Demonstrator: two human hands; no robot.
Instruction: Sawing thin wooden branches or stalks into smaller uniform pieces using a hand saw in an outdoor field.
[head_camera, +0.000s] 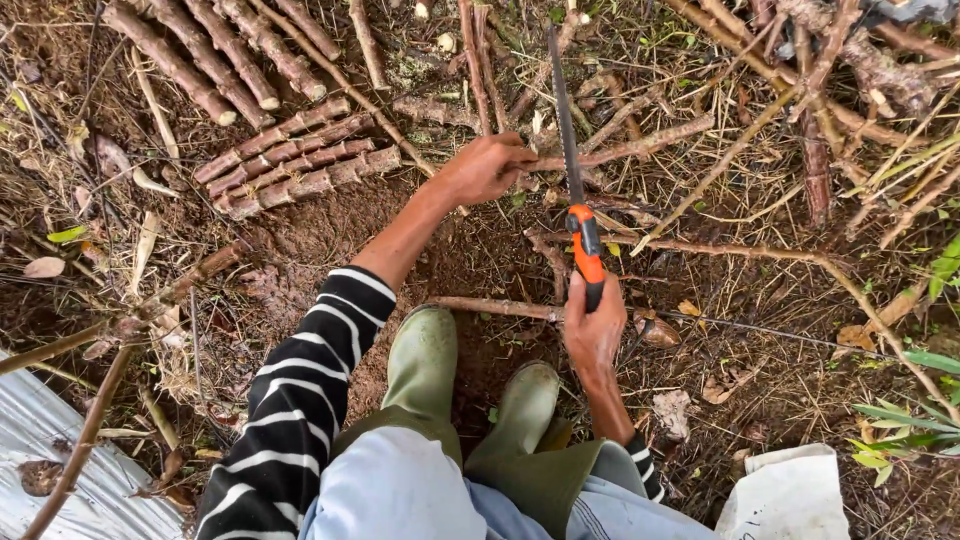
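Head view looks down past striped sleeves and two green rubber boots (425, 360) onto bare, damp soil. Of the two hands, the left hand (485, 168) is closed in a fist around a thin brown stem (640, 145), which lies roughly level across the ground and runs off to the right among other sticks. The right hand (595, 325) is wrapped tightly around the orange and black handle of a hand saw (580, 215). Its narrow dark blade points up and away from the person and crosses the held stem just beside the left hand's knuckles; whether the teeth are biting into the wood cannot be told. Left of the left hand, a small stack of short cut stem pieces (295, 165) lies side by side on the soil, and thicker cut lengths (215, 60) lie beyond it. A white bag (790, 495) sits at the lower right, near the right forearm. Grey sheeting (50, 450) shows at the lower left corner.
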